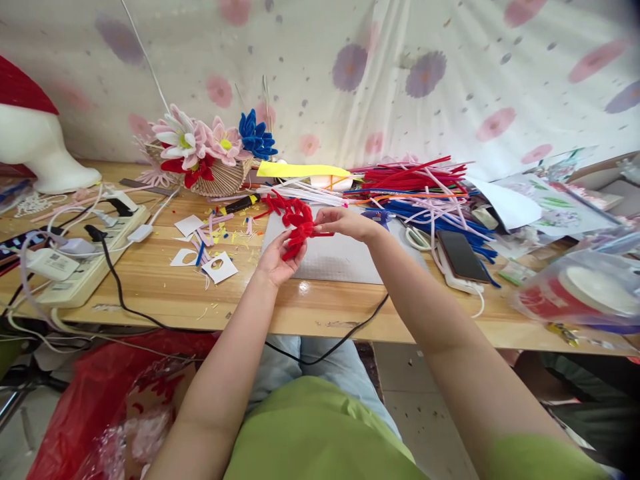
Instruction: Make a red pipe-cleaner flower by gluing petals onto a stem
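Note:
Both my hands are raised over the grey mat (335, 260) with a red pipe-cleaner flower (299, 223) between them. My left hand (281, 261) cups the flower from below, its fingers curled round the fuzzy petals. At the flower's right side, my right hand (345, 222) pinches a red piece that sticks out to the right. Part of the grip is hidden behind the fingers and petals. More red pipe-cleaner pieces lie just behind the flower. Behind my right hand is a blue glue gun (379, 217), partly covered.
Bundled pipe cleaners (415, 180) lie at the back right, near a phone (463, 255) and a bagged red cup (575, 293). A fan with fuzzy flowers (225, 177) stands back left. Card scraps (220, 267), a power strip (95, 257) and a black cable (120, 293) are leftward.

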Available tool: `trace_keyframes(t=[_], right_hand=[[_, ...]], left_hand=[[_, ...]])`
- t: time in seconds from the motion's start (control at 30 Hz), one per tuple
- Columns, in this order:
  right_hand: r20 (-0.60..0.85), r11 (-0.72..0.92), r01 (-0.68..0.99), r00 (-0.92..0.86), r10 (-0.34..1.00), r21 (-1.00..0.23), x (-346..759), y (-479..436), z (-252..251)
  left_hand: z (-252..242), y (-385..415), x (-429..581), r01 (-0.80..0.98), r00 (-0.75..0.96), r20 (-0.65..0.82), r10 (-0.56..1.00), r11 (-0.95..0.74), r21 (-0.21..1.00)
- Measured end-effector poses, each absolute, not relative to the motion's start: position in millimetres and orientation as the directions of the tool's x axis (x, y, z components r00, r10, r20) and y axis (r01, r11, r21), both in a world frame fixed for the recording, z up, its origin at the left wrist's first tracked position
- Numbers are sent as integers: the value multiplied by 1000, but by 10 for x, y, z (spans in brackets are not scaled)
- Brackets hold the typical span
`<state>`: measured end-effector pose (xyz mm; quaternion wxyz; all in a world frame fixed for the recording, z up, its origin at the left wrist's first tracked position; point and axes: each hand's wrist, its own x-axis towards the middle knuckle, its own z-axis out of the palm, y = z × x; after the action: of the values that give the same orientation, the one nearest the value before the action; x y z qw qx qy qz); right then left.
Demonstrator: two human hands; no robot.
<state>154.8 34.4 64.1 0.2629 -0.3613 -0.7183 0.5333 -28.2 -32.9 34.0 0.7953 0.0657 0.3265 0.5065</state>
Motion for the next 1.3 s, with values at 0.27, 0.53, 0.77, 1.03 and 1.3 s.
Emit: trace_keyframes(t=[0.27, 0.53, 0.77, 1.03, 1.3], right_hand=[[-182, 261, 630, -549, 816, -731, 1328, 410, 759], [-196, 338, 646, -610, 768, -684, 1277, 474, 805], [-298, 271, 689, -587, 753, -672, 1251, 463, 786], [-402, -201, 435, -440, 803, -878, 1268, 427, 818], [-526, -519, 143, -426, 736, -843, 1363, 462, 768]], left_hand=[[111, -281, -305, -786, 444, -547, 709, 602, 142], [177, -313, -260, -793, 418, -549, 724, 586, 168], [123, -302, -255, -804, 428, -565, 706, 583, 119], [115, -391, -354, -877, 286, -257, 923, 360, 320], [204, -360, -262, -634, 65, -237, 969, 223, 740]])
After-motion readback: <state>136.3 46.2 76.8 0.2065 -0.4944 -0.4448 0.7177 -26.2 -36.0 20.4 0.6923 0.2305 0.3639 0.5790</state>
